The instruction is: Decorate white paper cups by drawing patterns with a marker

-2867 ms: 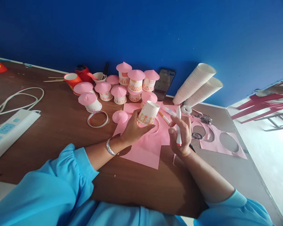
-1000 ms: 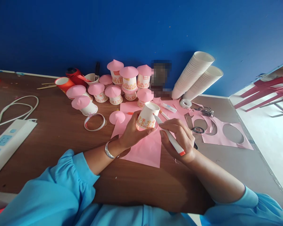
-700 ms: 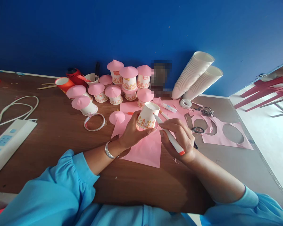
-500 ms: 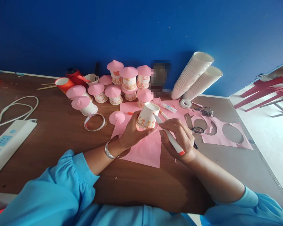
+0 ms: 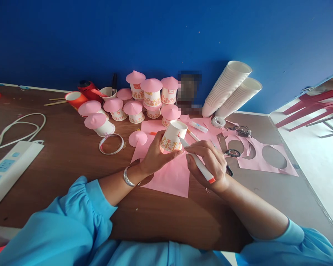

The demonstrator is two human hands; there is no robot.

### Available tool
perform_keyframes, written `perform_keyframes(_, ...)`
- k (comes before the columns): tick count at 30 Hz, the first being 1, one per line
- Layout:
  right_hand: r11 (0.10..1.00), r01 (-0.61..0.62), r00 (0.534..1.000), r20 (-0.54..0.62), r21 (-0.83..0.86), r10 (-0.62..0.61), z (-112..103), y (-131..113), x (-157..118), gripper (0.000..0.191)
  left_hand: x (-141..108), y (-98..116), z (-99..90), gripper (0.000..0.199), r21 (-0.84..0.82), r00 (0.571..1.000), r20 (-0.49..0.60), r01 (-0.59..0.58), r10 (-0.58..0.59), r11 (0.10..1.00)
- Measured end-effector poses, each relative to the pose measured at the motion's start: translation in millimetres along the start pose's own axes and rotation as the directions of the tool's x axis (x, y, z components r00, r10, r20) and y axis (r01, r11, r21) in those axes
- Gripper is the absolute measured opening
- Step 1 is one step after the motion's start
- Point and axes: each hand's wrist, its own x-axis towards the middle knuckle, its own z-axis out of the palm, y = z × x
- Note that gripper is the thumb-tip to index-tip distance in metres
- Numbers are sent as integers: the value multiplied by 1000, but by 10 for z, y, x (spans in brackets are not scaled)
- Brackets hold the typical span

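My left hand (image 5: 155, 155) is wrapped round an upside-down white paper cup (image 5: 173, 132), steadying it over a sheet of pink paper (image 5: 170, 181). Orange and red flowers are drawn around the cup's lower part, and a short red line shows above them. In my right hand (image 5: 209, 159) is a white marker pen (image 5: 201, 167) with a red end, its tip at the cup's side. Behind the cup stand several decorated cups with pink cone roofs (image 5: 151, 85). A loose pink cone (image 5: 138, 138) lies left of my left hand.
Two stacks of white cups (image 5: 224, 88) lean on the blue wall. Tape (image 5: 218, 122), a glue stick (image 5: 198, 127), scissors (image 5: 233, 153) and cut pink scraps (image 5: 262, 157) lie right. A power strip (image 5: 13, 168) and a cut cup ring (image 5: 111, 143) are left.
My right hand and the marker pen have shifted slightly left and down along the cup. A short red line now shows on the cup's side. My left hand has stayed still.
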Motion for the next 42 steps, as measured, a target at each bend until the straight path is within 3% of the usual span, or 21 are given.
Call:
perform_keyframes(14,999,-15,1000,12,35,15,28,-22,-16,27,11,27,4,57,-14,1000,-12,-20,20,1000)
perform_keyframes(24,997,40,996,-80,61,-35,5,-4,0,25,-25,84,-10,55,-54,999,36,37,-35,998)
perform_keyframes(32,998,51,997,-67,37,-48,-30,-11,26,26,-34,78,-6,53,-184,989,127,102,-80,978)
perform_keyframes(42,998,56,996,-72,37,-54,-4,9,14,23,-37,90,0,49,-182,987,143,102,-76,978)
